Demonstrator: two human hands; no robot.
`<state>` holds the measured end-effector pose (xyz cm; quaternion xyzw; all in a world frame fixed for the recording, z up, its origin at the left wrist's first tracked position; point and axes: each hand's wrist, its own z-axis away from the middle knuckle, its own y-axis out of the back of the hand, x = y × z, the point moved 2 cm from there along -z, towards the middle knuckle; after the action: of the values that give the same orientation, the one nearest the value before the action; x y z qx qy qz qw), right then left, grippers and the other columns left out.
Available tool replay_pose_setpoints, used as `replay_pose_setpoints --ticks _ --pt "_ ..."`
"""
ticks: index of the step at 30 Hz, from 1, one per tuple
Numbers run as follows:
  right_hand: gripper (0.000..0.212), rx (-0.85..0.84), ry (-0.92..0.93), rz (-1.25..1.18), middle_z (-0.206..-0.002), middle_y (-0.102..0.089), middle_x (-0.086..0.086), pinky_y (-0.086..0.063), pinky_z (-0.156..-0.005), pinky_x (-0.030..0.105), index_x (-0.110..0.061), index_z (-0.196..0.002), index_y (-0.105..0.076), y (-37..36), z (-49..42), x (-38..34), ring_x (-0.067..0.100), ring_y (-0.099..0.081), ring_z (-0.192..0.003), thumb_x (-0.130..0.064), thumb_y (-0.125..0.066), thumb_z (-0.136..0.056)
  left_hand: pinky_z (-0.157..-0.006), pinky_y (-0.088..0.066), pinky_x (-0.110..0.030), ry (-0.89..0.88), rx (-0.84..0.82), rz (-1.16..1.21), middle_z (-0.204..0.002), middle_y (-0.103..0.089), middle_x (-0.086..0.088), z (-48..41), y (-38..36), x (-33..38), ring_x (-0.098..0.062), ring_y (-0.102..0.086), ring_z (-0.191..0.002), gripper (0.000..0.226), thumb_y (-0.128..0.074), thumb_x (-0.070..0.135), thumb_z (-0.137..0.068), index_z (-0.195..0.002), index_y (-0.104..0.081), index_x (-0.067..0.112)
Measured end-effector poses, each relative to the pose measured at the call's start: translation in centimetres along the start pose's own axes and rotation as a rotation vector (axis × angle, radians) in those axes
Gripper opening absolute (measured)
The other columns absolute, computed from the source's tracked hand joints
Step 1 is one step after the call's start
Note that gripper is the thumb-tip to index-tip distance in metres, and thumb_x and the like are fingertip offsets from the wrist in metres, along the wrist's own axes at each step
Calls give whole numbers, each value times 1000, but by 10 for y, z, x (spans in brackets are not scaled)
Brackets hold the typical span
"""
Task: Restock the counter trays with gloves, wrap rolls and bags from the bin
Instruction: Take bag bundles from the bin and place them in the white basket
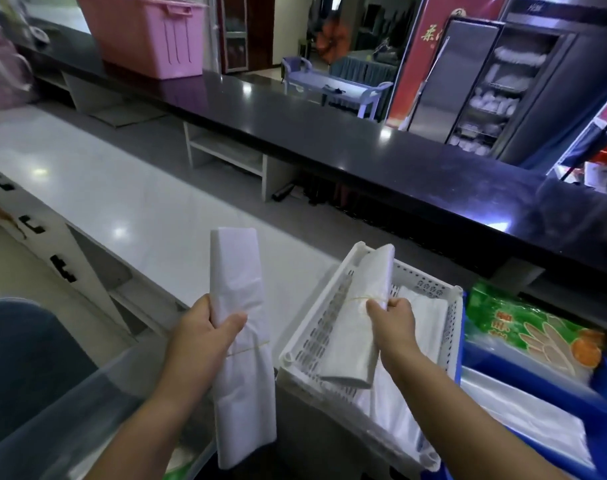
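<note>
My left hand point(205, 327) grips a long folded bundle of white plastic bags point(236, 271), tied with a yellow rubber band, held upright above the counter's edge. My right hand point(392, 315) holds a second banded bundle of white bags point(364, 327) by its rubber band, over the white perforated tray point(315, 327). More flat white bags point(423, 313) lie inside that tray. A clear plastic bin point(97, 410) is at the lower left, under my left forearm.
A blue tray point(606, 382) to the right holds a green printed packet point(523, 327) and clear bags. A white counter point(104, 188) runs left. Behind it is a black raised counter point(329, 133) with a pink bin point(146, 32).
</note>
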<state>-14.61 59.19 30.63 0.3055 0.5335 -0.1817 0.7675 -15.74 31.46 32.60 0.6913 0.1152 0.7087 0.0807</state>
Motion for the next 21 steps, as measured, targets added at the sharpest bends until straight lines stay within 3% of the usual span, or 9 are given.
replay_pose_setpoints --ticks 5,9,11,13,14,16,19,21 --pt "22 -137 -87 -61 -93 -61 21 -45 -68 32 4 -99 -53 -21 -24 26 35 -61 -85 -11 -54 -84 -54 -50 -22 6 -3 -7 -80 -69 22 0 -34 14 2 -65 -66 18 -67 26 -81 -81 -61 44" --pt "19 -292 -49 174 -98 -62 15 -49 -75 33 -5 -101 -54 -18 -30 32 30 -59 -88 -10 -54 -83 -49 -48 -13 14 -11 -28 -80 -69 24 0 -49 19 3 -66 -67 17 -68 28 -80 -80 -61 44" --pt "14 -344 -16 312 -94 -63 13 -53 -80 40 -8 -95 -57 -7 -32 30 31 -61 -88 -8 -54 -82 -51 -50 -17 30 -10 -28 -79 -70 20 0 -55 20 0 -67 -68 13 -69 27 -80 -80 -63 38" --pt "13 -314 94 477 -94 -63 14 -53 -83 46 -4 -92 -59 5 -34 25 33 -60 -90 -8 -56 -80 -54 -52 -23 51 -9 -31 -77 -72 13 -2 -61 21 -6 -68 -67 9 -70 25 -78 -81 -64 31" --pt "20 -272 185 562 -104 -60 13 -51 -87 44 -3 -99 -59 10 -33 21 31 -57 -99 -10 -58 -80 -55 -53 -26 58 -6 -38 -75 -72 9 -3 -64 23 -8 -68 -67 9 -71 24 -78 -81 -64 29" --pt "32 -228 357 529 -119 -50 3 -45 -93 31 -13 -115 -54 16 -21 8 19 -49 -109 -16 -60 -84 -58 -56 -32 61 0 -57 -74 -71 4 -7 -73 30 -13 -68 -67 8 -71 24 -77 -80 -64 25" --pt "20 -331 548 364 -104 -56 -12 -44 -74 11 -27 -104 -58 13 7 -13 -2 -55 -86 -20 -60 -86 -66 -56 -42 21 -29 -88 -77 -70 -2 -16 -92 50 -21 -66 -72 8 -69 25 -77 -80 -63 21" --pt "17 -348 639 377 -100 -55 -20 -46 -74 14 -31 -105 -58 12 19 -23 -5 -55 -86 -28 -58 -87 -68 -54 -42 -34 -69 -86 -77 -67 -4 -23 -108 65 -22 -64 -73 9 -67 26 -79 -80 -62 18"
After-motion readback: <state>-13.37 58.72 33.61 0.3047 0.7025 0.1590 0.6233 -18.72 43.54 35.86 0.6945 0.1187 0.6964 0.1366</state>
